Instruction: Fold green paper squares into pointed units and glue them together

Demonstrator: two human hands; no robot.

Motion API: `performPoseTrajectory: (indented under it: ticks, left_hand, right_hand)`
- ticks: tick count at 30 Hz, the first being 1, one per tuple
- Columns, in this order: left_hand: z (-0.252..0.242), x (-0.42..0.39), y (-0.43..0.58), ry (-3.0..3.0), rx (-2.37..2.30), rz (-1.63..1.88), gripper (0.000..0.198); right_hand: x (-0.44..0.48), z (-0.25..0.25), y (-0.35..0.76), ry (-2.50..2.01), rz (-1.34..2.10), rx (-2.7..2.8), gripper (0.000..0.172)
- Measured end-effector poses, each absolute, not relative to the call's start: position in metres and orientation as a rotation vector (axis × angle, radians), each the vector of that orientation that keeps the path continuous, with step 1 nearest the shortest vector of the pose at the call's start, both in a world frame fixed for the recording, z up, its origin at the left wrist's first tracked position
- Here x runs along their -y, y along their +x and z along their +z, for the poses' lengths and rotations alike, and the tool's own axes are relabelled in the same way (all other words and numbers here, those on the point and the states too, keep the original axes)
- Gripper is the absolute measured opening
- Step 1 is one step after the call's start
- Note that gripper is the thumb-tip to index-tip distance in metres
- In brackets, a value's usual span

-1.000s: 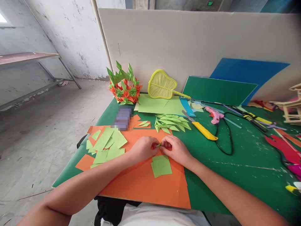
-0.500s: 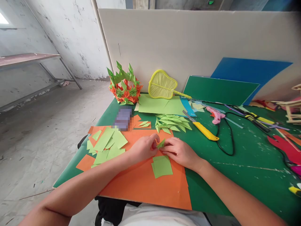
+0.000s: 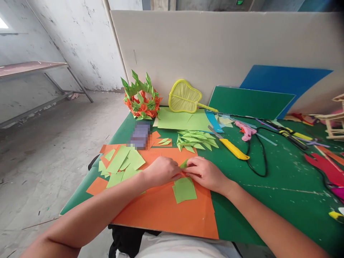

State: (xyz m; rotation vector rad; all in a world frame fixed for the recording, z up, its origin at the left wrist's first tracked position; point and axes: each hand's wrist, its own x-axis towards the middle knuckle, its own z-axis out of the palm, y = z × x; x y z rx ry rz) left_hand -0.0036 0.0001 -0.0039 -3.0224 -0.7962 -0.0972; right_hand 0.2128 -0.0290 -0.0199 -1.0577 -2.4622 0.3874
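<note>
Fingertips (image 3: 178, 175) of the left hand (image 3: 162, 171) and right hand (image 3: 205, 172) meet, curled narrowly around a folded green paper piece (image 3: 184, 164) and pressing it down on the orange sheet (image 3: 163, 209). Only its pointed tip shows between the knuckles; the rest is hidden, so its fold cannot be made out. Just in front of the hands lies a stack of green paper squares (image 3: 185, 190), its top edge covered by the fingers. A pile of folded green points (image 3: 197, 140) sits beyond, with a yellow utility knife (image 3: 233, 149) beside it. A blurred patch (image 3: 141, 135) hides something on the green table (image 3: 268, 179).
</note>
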Motion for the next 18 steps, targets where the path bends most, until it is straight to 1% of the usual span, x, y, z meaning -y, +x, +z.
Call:
performPoseTrajectory:
  ticks: [7,12,16,18]
  left_hand:
    - [-0.001,0.004,0.0,-3.023,0.933,-0.063,0.03]
    - [-0.002,0.001,-0.004,-3.053,0.853,-0.155,0.029]
    - [-0.004,-0.006,-0.009,-3.061,0.72,-0.28,0.033]
    - [-0.005,-0.008,-0.01,-3.05,0.72,-0.278,0.033]
  right_hand:
    - [0.03,-0.021,0.213,-1.046,0.361,2.451,0.021]
    - [0.025,-0.021,0.212,-1.034,0.288,2.351,0.019]
    - [0.019,-0.025,0.212,-1.05,0.324,2.318,0.032]
    - [0.019,-0.027,0.212,-1.058,0.372,2.312,0.032]
